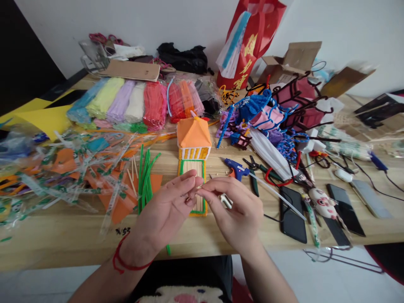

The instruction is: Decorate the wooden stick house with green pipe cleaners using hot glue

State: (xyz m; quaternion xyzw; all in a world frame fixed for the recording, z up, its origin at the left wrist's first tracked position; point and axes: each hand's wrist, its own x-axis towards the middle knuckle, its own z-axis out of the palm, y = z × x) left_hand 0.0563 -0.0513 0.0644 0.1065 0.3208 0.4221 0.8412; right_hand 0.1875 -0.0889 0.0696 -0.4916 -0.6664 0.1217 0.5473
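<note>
My left hand (170, 206) and my right hand (235, 208) meet fingertip to fingertip above the table's near edge. Together they pinch a small thin piece, too small to name. A small white and metal object (226, 200) rests in my right palm. Just behind the fingers stands a little model house (193, 143) with an orange paper roof and a base of wooden sticks edged in green. Green pipe cleaners (145, 176) lie left of my left hand. A red string circles my left wrist.
A blue glue gun (235, 167), pliers (254, 170) and phones (292, 212) lie to the right. Bags of coloured pipe cleaners (132, 101) line the back. Torn wrappers and orange paper (63, 168) cover the left. A red bag (252, 38) and cardboard boxes (290, 61) stand behind.
</note>
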